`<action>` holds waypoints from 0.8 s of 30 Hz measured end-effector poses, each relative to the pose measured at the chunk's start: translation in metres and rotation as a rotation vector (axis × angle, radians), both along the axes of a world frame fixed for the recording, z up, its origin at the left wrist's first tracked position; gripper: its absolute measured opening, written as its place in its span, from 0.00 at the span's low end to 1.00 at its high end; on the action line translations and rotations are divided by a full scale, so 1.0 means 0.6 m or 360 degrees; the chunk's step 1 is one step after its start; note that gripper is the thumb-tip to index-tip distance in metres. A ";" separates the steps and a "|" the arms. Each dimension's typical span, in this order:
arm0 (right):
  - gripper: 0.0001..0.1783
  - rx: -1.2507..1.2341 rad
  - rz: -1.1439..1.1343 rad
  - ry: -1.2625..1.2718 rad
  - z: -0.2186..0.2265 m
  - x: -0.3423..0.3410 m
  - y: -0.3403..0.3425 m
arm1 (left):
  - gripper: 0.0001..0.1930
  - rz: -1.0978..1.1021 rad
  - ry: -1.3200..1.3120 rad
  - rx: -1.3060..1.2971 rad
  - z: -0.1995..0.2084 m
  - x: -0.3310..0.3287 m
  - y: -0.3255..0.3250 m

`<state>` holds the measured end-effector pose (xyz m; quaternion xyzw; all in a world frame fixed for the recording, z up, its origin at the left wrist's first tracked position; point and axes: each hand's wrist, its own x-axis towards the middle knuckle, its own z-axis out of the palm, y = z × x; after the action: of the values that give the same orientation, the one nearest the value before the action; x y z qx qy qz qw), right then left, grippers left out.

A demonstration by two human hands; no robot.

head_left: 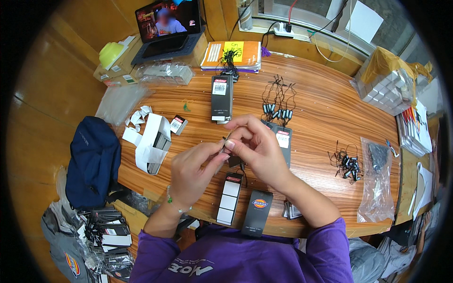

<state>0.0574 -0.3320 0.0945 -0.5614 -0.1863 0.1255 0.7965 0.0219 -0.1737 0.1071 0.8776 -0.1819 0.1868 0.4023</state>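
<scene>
Above the near middle of the table, my left hand (191,162) and my right hand (252,146) meet fingertip to fingertip. Both are closed in a pinch on something small and dark, too hidden to name. Just below them lies a black hang tag (230,198) with white panels and a cord at its top. A second dark hang tag (257,214), bearing an oval emblem, lies beside it at the table's near edge. Partly behind my right hand are grey tags with a white label (283,139). A stack of dark tags (221,101) lies beyond my hands.
Black cords with small barrels (278,113) lie in a row; more form a pile (350,165) at right beside a plastic bag (376,188). At left are a white-wrapped tag bundle (153,141) and navy pouch (93,162). A screen (167,21) and wrapped boxes (387,85) stand farther back.
</scene>
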 end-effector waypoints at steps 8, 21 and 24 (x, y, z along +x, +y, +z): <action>0.07 -0.0178 0.0297 0.0115 0.018 0.019 -0.029 | 0.10 -0.0106 -0.0686 0.0465 0.005 0.016 0.010; 0.04 0.0598 -0.0402 0.0130 0.026 0.045 -0.063 | 0.09 -0.0229 -0.0474 0.0251 -0.004 0.015 0.005; 0.05 0.0673 -0.0323 0.0081 0.030 0.044 -0.067 | 0.09 -0.0293 -0.0426 -0.0054 -0.023 0.017 0.004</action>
<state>0.0839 -0.3720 0.1124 -0.3947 -0.1309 0.0170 0.9093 0.0321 -0.1712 0.0934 0.8176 -0.3103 0.2674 0.4046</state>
